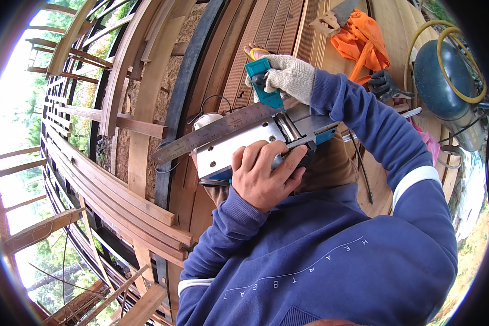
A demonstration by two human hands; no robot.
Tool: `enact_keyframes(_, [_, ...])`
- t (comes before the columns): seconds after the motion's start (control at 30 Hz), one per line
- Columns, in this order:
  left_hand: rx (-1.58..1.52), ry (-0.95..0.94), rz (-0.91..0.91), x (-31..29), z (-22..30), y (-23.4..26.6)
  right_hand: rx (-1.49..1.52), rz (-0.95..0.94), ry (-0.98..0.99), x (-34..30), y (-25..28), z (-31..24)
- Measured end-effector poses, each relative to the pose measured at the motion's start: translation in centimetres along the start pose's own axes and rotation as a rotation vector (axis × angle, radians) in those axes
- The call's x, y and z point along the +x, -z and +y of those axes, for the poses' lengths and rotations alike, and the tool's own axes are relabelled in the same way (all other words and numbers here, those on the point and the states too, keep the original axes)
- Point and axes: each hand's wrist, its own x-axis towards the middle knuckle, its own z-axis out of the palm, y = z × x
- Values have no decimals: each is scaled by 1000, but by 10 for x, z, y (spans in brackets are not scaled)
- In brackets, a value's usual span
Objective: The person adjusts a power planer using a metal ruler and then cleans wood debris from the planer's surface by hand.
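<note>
Through the head camera I had the power planer (223,155) sole-up in front of the person's body, above the wooden planks (250,51). The bare left hand (269,171) had its grip curled over the near edge, fingers bent onto the metal sole and close to the cutter slot (289,126). The gloved right hand (293,79) had a closed grip on a teal piece (270,99) with a black knob; I couldn't tell whether that piece was joined to the planer. A steel ruler (223,127) lay slantwise along the sole's far side, its left end sticking out past the planer.

My main worry was those bare fingertips: if the cutter turned or the left grip slid, they could be nicked. I saw a black cord (214,96) but couldn't tell whether it led to power. The ruler's overhanging end seemed easy to knock, and a tilt of the planer could send it sliding off. Uneven pressure between the hands might cause that tilt.
</note>
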Motion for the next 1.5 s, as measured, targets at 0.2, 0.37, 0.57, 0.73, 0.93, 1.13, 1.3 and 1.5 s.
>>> enact_keyframes(0.2, [-4, -1, 2, -1, 0, 0, 15, -24, 5, 3, 2, 5])
enact_keyframes(0.37, [-4, 1, 6, -1, 0, -1, -34, 5, -45, 3, 2, 5])
enact_keyframes(0.57, [-5, 0, 7, 0, 0, -1, -90, -10, -27, 1, 2, 2])
enact_keyframes(0.73, [-6, -1, 10, 0, 0, -1, -19, -24, -21, 4, 5, 11])
enact_keyframes(0.93, [-12, 3, 14, 0, 0, -1, -1, 9, -54, 2, 2, 7])
enact_keyframes(1.13, [-8, 1, 11, 0, 0, -1, -32, -25, -52, 5, 5, 11])
enact_keyframes(1.3, [-9, -5, 10, 1, 0, 0, -15, -8, -27, 4, 4, 9])
enact_keyframes(1.5, [-3, -4, 8, 0, 1, 0, 96, 21, 57, -3, 3, -9])
